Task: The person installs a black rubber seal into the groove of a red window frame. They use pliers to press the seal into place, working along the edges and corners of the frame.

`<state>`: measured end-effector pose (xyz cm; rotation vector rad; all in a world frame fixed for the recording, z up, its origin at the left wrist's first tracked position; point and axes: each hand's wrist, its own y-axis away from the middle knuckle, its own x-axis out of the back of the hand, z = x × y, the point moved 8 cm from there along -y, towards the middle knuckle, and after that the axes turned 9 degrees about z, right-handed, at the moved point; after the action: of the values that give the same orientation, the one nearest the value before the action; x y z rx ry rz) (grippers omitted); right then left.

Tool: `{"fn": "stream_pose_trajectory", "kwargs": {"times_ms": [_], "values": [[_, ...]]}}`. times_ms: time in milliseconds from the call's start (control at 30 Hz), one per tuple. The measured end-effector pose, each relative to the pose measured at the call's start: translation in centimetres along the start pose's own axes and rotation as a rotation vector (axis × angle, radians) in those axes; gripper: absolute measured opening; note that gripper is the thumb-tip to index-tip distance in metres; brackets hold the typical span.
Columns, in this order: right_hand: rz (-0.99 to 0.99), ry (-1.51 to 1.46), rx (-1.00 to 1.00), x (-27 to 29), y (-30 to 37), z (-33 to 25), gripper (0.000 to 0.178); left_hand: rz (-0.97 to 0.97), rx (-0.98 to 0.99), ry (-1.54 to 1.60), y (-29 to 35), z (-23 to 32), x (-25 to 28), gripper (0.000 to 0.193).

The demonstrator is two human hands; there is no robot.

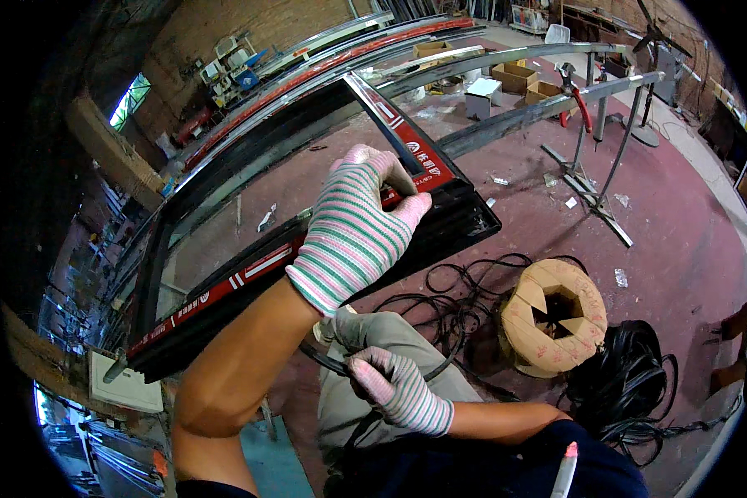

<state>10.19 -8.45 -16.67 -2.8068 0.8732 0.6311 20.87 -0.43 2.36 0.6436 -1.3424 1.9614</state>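
Note:
A black window frame (pixel 463 217) with red protective film lies slanted in front of me on metal rails. My left hand (pixel 357 224), in a striped knit glove, grips its near right corner, with fingers bent over the edge and the thumb apart on the side. Some fingertips are hidden there. Lower down, over my lap, my right hand (pixel 400 392) wears a matching glove. Its fingers are closed around a black rubber strip (pixel 328 358), which trails off to the right toward a loose tangle (pixel 461 307) on the floor.
A cardboard spool (pixel 554 319) stands right of my legs beside a black coil of strip (pixel 627 373). Metal rails (pixel 539 116) on legs run off to the far right, with red-handled pliers (pixel 574 95) hanging there. Cardboard boxes (pixel 515 76) and long profiles (pixel 307 70) lie farther back.

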Motion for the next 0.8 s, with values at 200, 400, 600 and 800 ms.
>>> {"fn": "stream_pose_trajectory", "kwargs": {"times_ms": [200,400,600,800], "values": [[-0.026,-0.048,-0.037,-0.1,-0.1,0.8,0.026,-0.261,0.212,0.084,0.4,-1.5,-1.5,0.047],[-0.032,-0.068,-0.057,0.2,-0.2,0.2,0.028,-0.311,0.099,0.050,0.2,-0.9,-2.2,0.049],[-0.015,-0.059,-0.068,0.4,-0.5,-0.3,0.028,-0.285,0.021,-0.163,-0.7,0.1,-1.4,0.059],[-0.021,-0.033,-0.031,0.5,-0.9,0.1,0.029,-0.335,-0.193,-0.339,-1.7,0.6,-2.3,0.062]]}}
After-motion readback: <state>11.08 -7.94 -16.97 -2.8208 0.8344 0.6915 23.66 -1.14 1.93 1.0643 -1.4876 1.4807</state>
